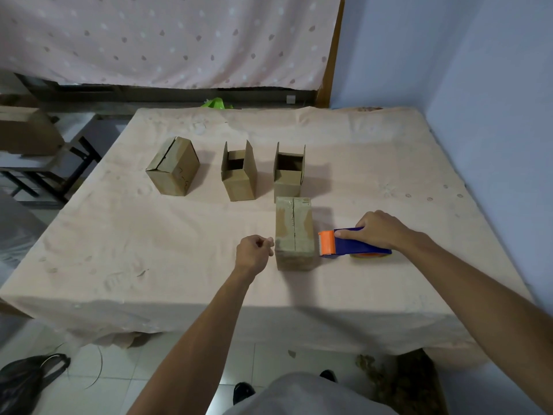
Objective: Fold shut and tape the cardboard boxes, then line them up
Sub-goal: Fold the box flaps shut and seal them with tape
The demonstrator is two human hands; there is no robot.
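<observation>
A taped, closed cardboard box (294,232) stands near the table's middle front. My left hand (254,254) is a loose fist just left of it, fingertips at its lower left corner, holding nothing. My right hand (378,230) rests on the blue and orange tape dispenser (351,244), which lies on the table right of the box. Behind stand two open boxes, one (239,175) in the middle and one (288,173) directly behind the taped box. A folded-shut box (173,166) with an untaped seam sits at the far left.
The table (149,250) is covered with a pale pink cloth. A blue wall (478,85) runs along its right side and a curtain hangs behind. A chair with a cardboard box (27,130) stands left. A black bag (27,378) lies on the floor.
</observation>
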